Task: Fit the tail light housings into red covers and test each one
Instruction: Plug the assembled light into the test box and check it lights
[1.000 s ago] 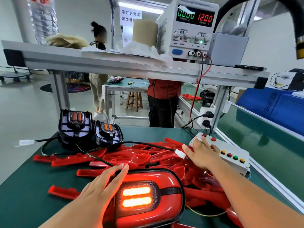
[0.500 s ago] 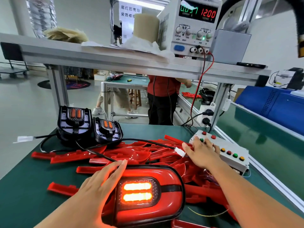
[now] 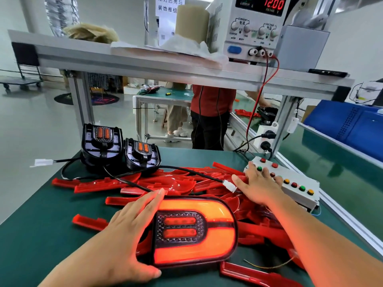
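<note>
Left hand spread, cupping left edge of lit tail light; right hand spread flat, fingertips on button box; outer ring glows

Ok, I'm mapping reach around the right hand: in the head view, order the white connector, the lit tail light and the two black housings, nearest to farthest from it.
From the right hand:
1. White connector, just beside the thumb, on the red covers.
2. Lit tail light, nearer the person, under the left hand.
3. Black housings, far left at the back of the mat.
</note>
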